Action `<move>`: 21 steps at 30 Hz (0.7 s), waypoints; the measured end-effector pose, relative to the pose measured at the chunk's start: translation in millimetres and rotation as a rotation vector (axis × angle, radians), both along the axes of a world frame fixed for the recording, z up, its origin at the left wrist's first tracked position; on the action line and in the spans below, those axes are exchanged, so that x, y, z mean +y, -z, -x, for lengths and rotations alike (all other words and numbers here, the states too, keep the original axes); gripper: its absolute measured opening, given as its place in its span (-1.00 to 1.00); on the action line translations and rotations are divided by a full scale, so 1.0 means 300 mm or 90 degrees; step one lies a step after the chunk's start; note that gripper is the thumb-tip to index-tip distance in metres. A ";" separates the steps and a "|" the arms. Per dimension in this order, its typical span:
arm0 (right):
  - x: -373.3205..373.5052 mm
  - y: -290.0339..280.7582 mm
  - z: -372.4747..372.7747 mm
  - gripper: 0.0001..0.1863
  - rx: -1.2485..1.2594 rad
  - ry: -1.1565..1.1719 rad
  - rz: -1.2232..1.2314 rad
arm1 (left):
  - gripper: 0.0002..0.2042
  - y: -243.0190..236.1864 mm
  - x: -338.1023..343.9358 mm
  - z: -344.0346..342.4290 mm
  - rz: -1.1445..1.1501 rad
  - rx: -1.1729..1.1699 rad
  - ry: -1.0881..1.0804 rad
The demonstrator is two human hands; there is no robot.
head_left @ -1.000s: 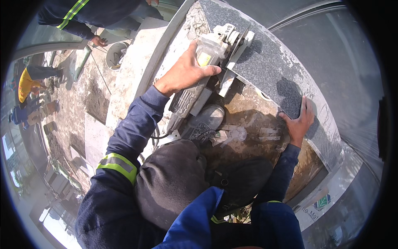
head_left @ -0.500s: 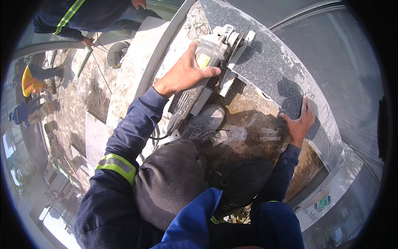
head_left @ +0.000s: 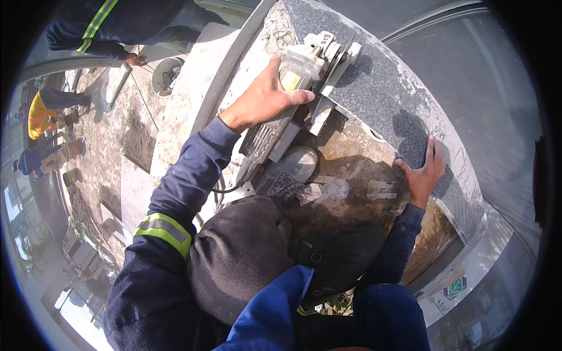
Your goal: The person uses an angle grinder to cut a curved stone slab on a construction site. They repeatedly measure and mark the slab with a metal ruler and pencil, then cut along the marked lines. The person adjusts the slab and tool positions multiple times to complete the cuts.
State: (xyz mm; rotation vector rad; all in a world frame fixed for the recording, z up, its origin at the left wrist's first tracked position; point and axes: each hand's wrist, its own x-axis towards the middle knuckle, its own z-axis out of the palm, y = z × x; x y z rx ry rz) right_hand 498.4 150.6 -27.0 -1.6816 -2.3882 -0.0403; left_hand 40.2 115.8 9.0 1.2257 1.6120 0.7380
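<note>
My left hand [head_left: 268, 93] is wrapped over the body of a grey, dusty power saw [head_left: 261, 139] with a pale guide plate and a disc at its front. The saw's front rests over a speckled grey granite slab [head_left: 369, 82] with a pale, dusted edge. My right hand [head_left: 424, 167] grips that slab farther down, thumb on the inner edge and fingers spread over the top. A black cord trails from the saw's rear. My dusty shoe [head_left: 291, 167] is just beside the saw, on brown, debris-strewn ground [head_left: 374, 175].
A co-worker in a reflective-striped jacket [head_left: 76, 23] stands at upper left, a hand near a white bucket [head_left: 168, 64]. Farther left are a person in yellow [head_left: 41, 114] and another in blue. A pale ledge [head_left: 184, 88] borders the saw; grey sheeting [head_left: 480, 105] lies beyond the slab.
My left hand and the saw have shifted very slightly toward the slab's far end. My right hand stays in place. The co-worker's arm at upper left has moved slightly.
</note>
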 end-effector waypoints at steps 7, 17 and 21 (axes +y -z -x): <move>0.001 -0.003 -0.001 0.21 0.016 -0.003 0.001 | 0.20 0.025 -0.030 0.008 -0.047 -0.025 0.005; 0.002 -0.005 -0.002 0.20 0.008 -0.008 -0.002 | 0.17 -0.013 -0.016 -0.003 -0.004 -0.025 0.003; 0.004 -0.003 -0.002 0.20 0.013 -0.010 0.002 | 0.13 -0.006 -0.003 -0.010 -0.003 0.029 -0.001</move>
